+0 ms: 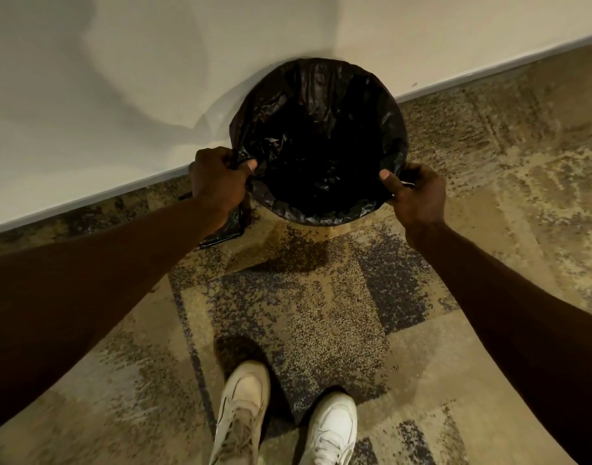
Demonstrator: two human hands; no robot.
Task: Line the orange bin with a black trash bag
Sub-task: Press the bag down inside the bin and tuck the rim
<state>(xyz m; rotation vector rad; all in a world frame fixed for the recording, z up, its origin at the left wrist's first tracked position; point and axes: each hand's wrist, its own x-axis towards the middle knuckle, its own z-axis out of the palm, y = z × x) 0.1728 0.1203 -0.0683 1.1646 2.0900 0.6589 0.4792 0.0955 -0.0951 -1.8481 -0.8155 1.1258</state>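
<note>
A black trash bag (318, 139) is spread open over a round bin that stands on the carpet against the wall. The bag covers the whole rim and inside, so none of the orange bin shows. My left hand (217, 177) pinches the bag's edge at the rim's near left. My right hand (417, 193) grips the bag's edge at the near right, thumb over the rim. A loose flap of the bag (227, 229) hangs down below my left wrist.
A white wall (120, 95) with a pale baseboard (489, 73) runs diagonally behind the bin. Patterned beige and dark carpet (304, 297) covers the floor. My two white shoes (284, 421) stand at the bottom centre, a step back from the bin.
</note>
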